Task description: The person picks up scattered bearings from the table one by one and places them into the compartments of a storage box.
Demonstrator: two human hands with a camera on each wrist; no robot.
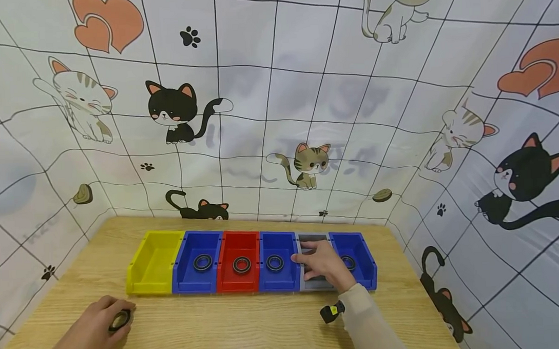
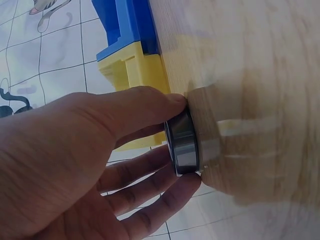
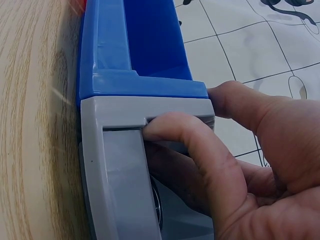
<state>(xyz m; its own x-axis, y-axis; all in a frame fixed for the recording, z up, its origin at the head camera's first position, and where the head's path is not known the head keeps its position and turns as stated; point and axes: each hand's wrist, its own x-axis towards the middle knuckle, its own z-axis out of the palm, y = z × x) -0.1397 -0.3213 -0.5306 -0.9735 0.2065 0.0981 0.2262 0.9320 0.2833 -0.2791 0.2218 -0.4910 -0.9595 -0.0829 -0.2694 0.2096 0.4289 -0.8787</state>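
Observation:
My left hand [image 1: 100, 322] pinches a dark-rimmed ball bearing [image 2: 185, 145] on edge, just over the table in front of the yellow bin [image 1: 155, 263]. Over the grey bin [image 1: 317, 283] is my right hand [image 1: 321, 260], its fingers spread. One finger reaches across the wall shared with the neighbouring blue bin [image 3: 110, 45]; the thumb and other fingers are inside the grey bin. A dark curved rim [image 3: 157, 202] shows inside that bin, mostly hidden. Single bearings lie in the left blue bin [image 1: 202, 263], the red bin [image 1: 241, 265], and the middle blue bin [image 1: 275, 263].
The bins stand side by side along the back of the wooden table [image 1: 238, 325]. Another bearing [image 1: 348, 263] is partly visible in the rightmost blue bin. A small black device [image 1: 331, 312] sits by the right sleeve. Cat-patterned curtains [image 1: 253, 98] enclose the table.

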